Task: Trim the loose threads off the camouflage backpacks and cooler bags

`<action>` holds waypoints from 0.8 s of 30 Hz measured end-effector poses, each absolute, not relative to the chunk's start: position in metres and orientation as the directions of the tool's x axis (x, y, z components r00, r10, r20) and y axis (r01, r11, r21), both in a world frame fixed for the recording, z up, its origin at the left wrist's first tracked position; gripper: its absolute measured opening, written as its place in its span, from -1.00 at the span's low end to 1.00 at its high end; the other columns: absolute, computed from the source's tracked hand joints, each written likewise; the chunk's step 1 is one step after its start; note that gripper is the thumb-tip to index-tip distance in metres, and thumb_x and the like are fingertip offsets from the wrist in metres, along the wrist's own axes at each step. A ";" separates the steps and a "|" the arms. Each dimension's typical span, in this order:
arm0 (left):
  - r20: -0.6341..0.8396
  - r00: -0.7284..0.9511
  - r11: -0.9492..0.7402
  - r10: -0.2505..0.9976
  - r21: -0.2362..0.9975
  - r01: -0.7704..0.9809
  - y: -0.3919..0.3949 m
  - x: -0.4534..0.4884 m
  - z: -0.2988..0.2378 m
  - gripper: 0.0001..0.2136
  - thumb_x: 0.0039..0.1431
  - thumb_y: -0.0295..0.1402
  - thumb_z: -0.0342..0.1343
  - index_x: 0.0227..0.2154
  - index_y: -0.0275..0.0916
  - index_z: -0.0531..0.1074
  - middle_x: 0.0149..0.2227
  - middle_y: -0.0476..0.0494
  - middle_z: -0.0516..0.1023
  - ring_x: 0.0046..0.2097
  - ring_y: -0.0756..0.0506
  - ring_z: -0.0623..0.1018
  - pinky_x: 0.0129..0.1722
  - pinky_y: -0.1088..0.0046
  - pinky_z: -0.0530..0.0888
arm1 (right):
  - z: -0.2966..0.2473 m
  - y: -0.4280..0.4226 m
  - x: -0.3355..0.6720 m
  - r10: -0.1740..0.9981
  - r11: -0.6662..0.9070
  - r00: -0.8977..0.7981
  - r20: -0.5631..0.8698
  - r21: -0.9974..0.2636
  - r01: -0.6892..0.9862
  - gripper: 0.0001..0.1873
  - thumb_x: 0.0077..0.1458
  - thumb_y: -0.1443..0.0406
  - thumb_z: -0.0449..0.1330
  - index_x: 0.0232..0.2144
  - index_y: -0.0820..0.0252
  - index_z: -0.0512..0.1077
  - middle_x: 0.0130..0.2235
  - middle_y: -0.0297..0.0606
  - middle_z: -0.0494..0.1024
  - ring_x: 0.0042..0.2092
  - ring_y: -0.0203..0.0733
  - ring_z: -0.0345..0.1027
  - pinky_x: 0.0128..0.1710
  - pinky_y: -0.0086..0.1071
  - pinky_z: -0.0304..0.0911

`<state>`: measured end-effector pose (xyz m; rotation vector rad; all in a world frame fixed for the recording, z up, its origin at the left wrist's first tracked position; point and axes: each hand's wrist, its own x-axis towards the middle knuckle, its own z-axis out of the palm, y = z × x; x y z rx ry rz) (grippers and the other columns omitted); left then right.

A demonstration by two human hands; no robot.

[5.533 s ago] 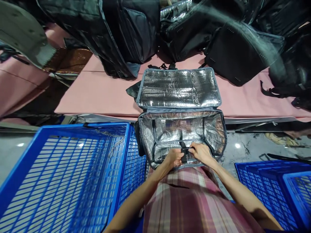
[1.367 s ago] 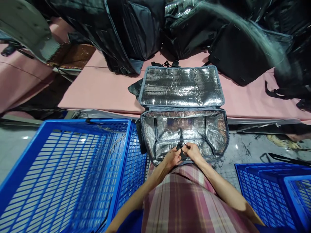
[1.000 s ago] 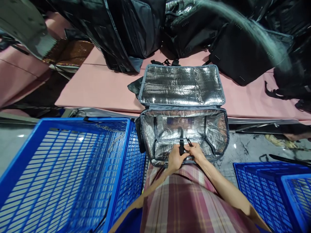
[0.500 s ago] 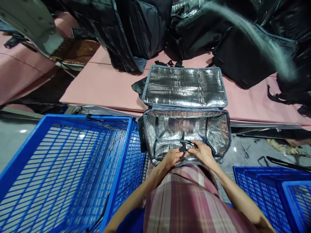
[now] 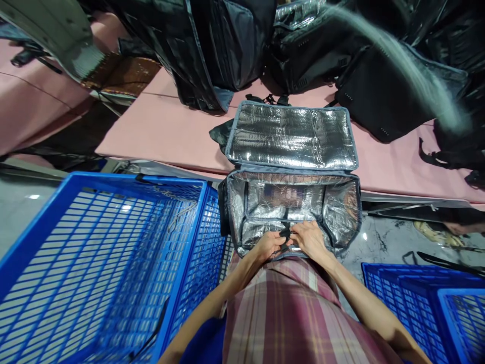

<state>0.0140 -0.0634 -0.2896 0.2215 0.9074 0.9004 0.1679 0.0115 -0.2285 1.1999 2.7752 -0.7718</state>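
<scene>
An insulated bag (image 5: 343, 202) with a crinkled silver lining lies in front of me, its lid (image 5: 291, 136) folded back flat on the pink table. Over the bag's near side, my left hand (image 5: 268, 244) pinches a small black buckle (image 5: 285, 232) on a strap. My right hand (image 5: 309, 237) is closed on the same black strap piece from the other side, fingertips close to the left ones. Fingers partly cover the buckle, so its exact form is hard to see.
Several black bags (image 5: 382, 96) are piled along the back of the pink table (image 5: 151, 131). A large blue plastic crate (image 5: 199, 242) stands at my left, and more blue crates (image 5: 401, 283) are at the lower right. A brown-edged sewn piece (image 5: 121, 76) lies at the upper left.
My right fingers have drawn in closer around the buckle, and the black strap loop under them is less visible. My left hand keeps its grip. The whole view has shifted slightly.
</scene>
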 end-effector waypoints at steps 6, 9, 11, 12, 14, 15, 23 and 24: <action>-0.589 0.316 0.628 0.744 0.454 -0.632 -0.063 0.014 -0.282 -0.74 -0.15 -0.37 0.27 -0.34 -0.39 0.47 -0.42 -0.18 0.51 -0.43 -0.01 0.48 -0.38 0.49 0.40 | -0.226 0.012 0.170 0.736 0.406 -0.628 -0.253 -0.579 0.707 -0.83 0.11 0.28 0.06 -0.38 0.12 0.45 -0.42 -0.30 0.47 -0.29 -0.20 0.25 -0.23 -0.37 -0.03; -0.595 0.316 0.628 0.739 0.439 -0.642 -0.063 0.014 -0.279 -0.73 -0.14 -0.39 0.27 -0.34 -0.42 0.46 -0.42 -0.19 0.50 -0.43 -0.01 0.48 -0.41 0.51 0.39 | -0.225 0.012 0.171 0.751 0.340 -0.595 -0.288 -0.604 0.721 -0.82 0.09 0.26 0.05 -0.37 0.11 0.46 -0.42 -0.33 0.48 -0.32 -0.22 0.29 -0.28 -0.41 0.02; -0.601 0.315 0.632 0.734 0.437 -0.640 -0.062 0.015 -0.278 -0.72 -0.13 -0.39 0.27 -0.33 -0.43 0.45 -0.42 -0.19 0.49 -0.44 0.00 0.48 -0.42 0.51 0.38 | -0.225 0.012 0.171 0.765 0.298 -0.568 -0.304 -0.615 0.730 -0.81 0.08 0.25 0.05 -0.32 0.11 0.45 -0.41 -0.33 0.48 -0.33 -0.22 0.30 -0.32 -0.42 0.04; -0.606 0.312 0.634 0.732 0.437 -0.638 -0.062 0.015 -0.278 -0.71 -0.13 -0.39 0.27 -0.32 -0.44 0.44 -0.42 -0.19 0.48 -0.44 0.00 0.48 -0.42 0.51 0.38 | -0.226 0.012 0.171 0.771 0.284 -0.559 -0.306 -0.619 0.732 -0.80 0.07 0.25 0.06 -0.31 0.12 0.45 -0.40 -0.32 0.48 -0.32 -0.20 0.30 -0.32 -0.42 0.05; -0.620 0.302 0.640 0.724 0.440 -0.630 -0.062 0.015 -0.278 -0.70 -0.14 -0.38 0.28 -0.32 -0.44 0.44 -0.41 -0.20 0.48 -0.44 0.00 0.48 -0.44 0.52 0.36 | -0.227 0.012 0.171 0.775 0.269 -0.552 -0.307 -0.630 0.728 -0.81 0.03 0.25 0.08 -0.31 0.12 0.46 -0.39 -0.29 0.48 -0.29 -0.18 0.30 -0.30 -0.41 0.06; -0.629 0.295 0.644 0.719 0.443 -0.624 -0.063 0.015 -0.278 -0.70 -0.14 -0.38 0.28 -0.33 -0.44 0.44 -0.41 -0.20 0.48 -0.44 0.00 0.48 -0.46 0.53 0.35 | -0.228 0.012 0.171 0.772 0.260 -0.554 -0.312 -0.640 0.723 -0.82 0.02 0.25 0.09 -0.33 0.12 0.47 -0.39 -0.29 0.48 -0.29 -0.18 0.30 -0.30 -0.41 0.06; -0.695 0.253 0.661 0.673 0.411 -0.628 -0.067 0.014 -0.260 -0.73 -0.07 -0.35 0.22 -0.26 -0.30 0.40 -0.30 -0.17 0.48 -0.33 -0.02 0.50 -0.39 0.53 0.39 | -0.222 0.018 0.185 0.805 0.153 -0.477 -0.353 -0.653 0.742 -0.75 0.01 0.20 0.09 -0.25 0.13 0.44 -0.42 -0.33 0.49 -0.38 -0.20 0.31 -0.35 -0.41 0.10; -0.710 0.244 0.667 0.661 0.407 -0.624 -0.066 0.015 -0.259 -0.75 -0.06 -0.37 0.21 -0.27 -0.30 0.40 -0.30 -0.17 0.49 -0.32 -0.03 0.50 -0.37 0.52 0.40 | -0.220 0.018 0.186 0.806 0.168 -0.484 -0.341 -0.653 0.739 -0.74 0.00 0.21 0.09 -0.24 0.12 0.44 -0.38 -0.31 0.50 -0.35 -0.19 0.32 -0.32 -0.40 0.10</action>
